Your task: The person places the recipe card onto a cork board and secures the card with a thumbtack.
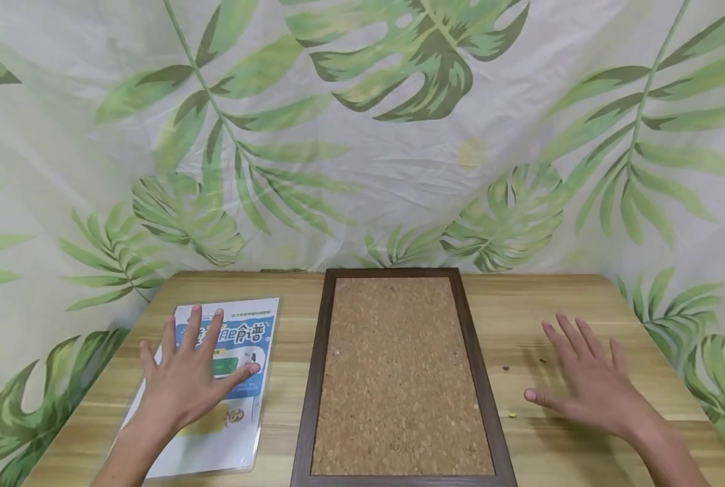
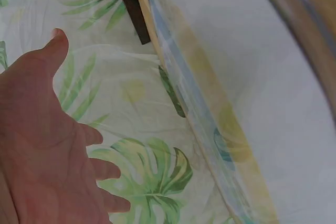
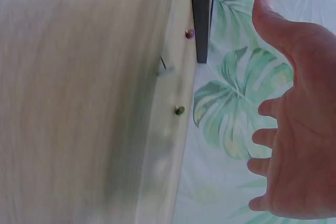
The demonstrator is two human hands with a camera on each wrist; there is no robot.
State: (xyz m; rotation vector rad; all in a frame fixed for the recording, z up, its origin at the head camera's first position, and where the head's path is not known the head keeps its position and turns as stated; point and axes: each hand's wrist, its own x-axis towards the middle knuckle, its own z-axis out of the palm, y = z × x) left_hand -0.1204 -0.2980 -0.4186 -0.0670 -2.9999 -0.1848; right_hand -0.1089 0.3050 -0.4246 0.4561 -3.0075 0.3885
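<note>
A cork board (image 1: 399,379) in a dark brown frame lies in the middle of the wooden table. My left hand (image 1: 186,382) is held with spread fingers over a printed sheet (image 1: 255,406) in a clear sleeve, left of the board. On the other side, my right hand (image 1: 596,392) hovers above the wood, fingers apart and holding nothing. Small pushpins lie between it and the board: a yellow one (image 1: 512,414), a purple one (image 1: 505,368) and a dark one (image 1: 543,360). In the right wrist view a clear pin (image 3: 165,70) and a green pin (image 3: 179,110) also show.
A leaf-patterned curtain (image 1: 399,169) hangs behind the table and along both sides. Bare wood of the table (image 1: 539,304) shows at the back right. The board's frame (image 1: 332,325) forms a low raised border.
</note>
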